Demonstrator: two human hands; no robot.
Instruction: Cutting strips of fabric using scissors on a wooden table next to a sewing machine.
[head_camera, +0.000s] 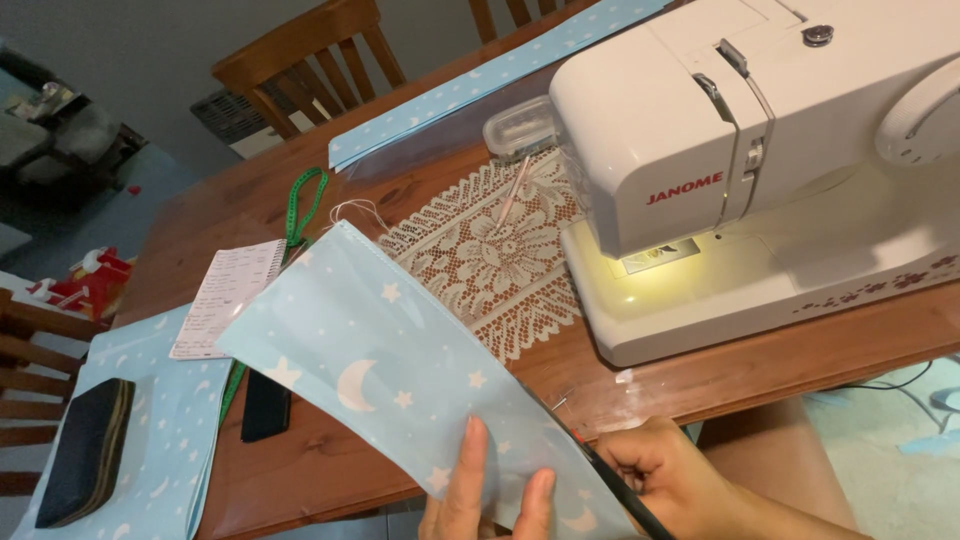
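A long strip of light blue fabric printed with white stars and moons stretches from the bottom centre up toward the left. My left hand supports its near end from below, fingers spread against the cloth. My right hand is closed around a pair of dark scissors whose blades meet the strip's near right edge. A white sewing machine stands on the wooden table at the right, its lamp lit over the needle plate.
A white lace doily lies under the machine's left side. A green tape measure, a printed paper, a dark flat object, more blue fabric with a dark case, a clear small box, wooden chairs.
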